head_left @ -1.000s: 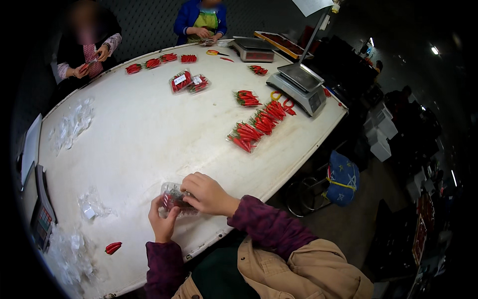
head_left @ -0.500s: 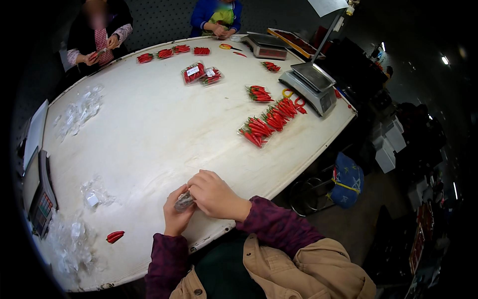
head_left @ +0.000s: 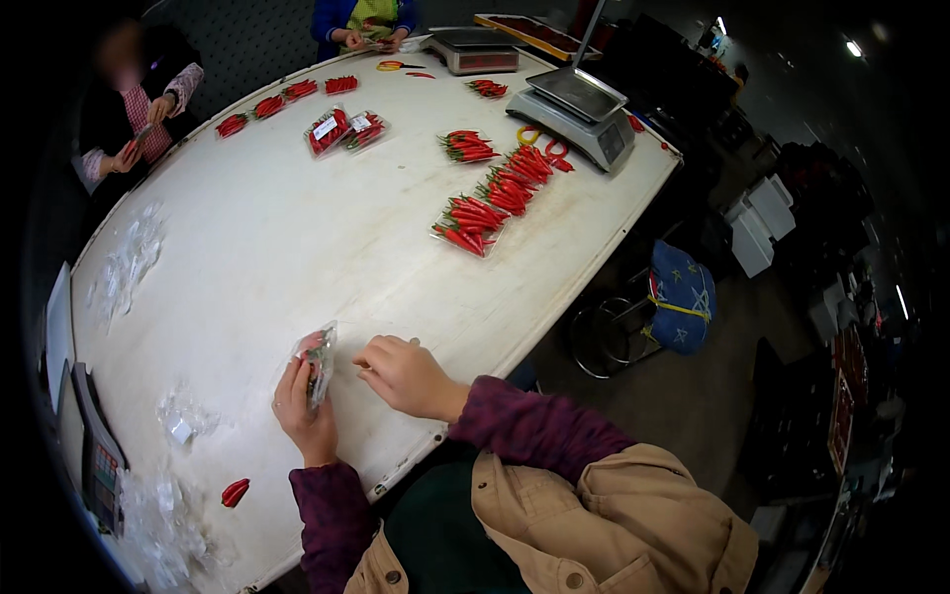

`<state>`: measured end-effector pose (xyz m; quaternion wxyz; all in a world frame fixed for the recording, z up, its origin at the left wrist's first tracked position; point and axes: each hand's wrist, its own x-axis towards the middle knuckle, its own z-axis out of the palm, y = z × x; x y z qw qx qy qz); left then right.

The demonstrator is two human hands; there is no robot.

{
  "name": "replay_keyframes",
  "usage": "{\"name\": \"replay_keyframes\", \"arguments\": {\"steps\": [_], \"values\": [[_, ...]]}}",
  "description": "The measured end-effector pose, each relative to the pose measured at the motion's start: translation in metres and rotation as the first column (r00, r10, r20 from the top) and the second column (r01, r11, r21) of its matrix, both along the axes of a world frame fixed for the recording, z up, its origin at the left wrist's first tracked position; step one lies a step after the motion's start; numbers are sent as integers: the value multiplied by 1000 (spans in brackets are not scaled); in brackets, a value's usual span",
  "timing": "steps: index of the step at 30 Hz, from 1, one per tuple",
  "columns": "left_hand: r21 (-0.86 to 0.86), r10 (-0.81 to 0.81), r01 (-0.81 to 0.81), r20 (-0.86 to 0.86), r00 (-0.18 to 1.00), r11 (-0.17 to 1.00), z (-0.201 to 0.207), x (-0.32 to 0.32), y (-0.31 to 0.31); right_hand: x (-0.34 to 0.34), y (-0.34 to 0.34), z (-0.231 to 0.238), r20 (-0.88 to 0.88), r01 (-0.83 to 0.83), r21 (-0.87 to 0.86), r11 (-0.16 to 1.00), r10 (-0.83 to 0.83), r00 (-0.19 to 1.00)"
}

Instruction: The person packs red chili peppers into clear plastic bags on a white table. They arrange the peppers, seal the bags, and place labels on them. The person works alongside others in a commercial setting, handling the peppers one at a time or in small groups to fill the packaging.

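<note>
My left hand point(head_left: 305, 411) grips a clear plastic pack point(head_left: 323, 345) by its side, a little above the white table. Red and green show through the film, probably chillies; glare blurs the rest. My right hand point(head_left: 411, 376) is just right of the pack and apart from it. Its fingers are curled together, and whether anything small is between them is hidden. Two or so loose red chillies point(head_left: 236, 492) lie left of my left forearm. Beyond my hands, several clear packs of red chillies point(head_left: 465, 226) stand in a slanting row.
Heaps of clear plastic bags point(head_left: 163, 525) lie at the left, near another scale point(head_left: 99, 455). A scale point(head_left: 574, 119) stands far right, with scissors point(head_left: 556, 150) by it. Two labelled packs point(head_left: 327, 131) lie farther back. Two people work across the table point(head_left: 297, 238). A cushioned stool point(head_left: 681, 297) stands right.
My hands were together round a small, greyish plastic bundle. Now my left hand holds the spread-out pack, farther left, and my right hand has come away from it. The whole view has shifted.
</note>
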<state>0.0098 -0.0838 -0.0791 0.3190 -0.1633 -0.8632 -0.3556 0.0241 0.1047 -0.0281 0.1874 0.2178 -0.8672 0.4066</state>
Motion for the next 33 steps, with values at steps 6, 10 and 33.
{"name": "replay_keyframes", "arguments": {"steps": [6,10,33], "values": [[8,-169,169,35,985,986,10,13,23,1,-1,-5,-200,81,99,992,-60,978],[4,-181,181,35,983,983,9,12,24,-1,-3,-10,-297,68,136,988,-25,955],[-68,-192,198,85,978,978,7,12,19,3,-8,-45,-183,23,-196,980,-60,981]]}}
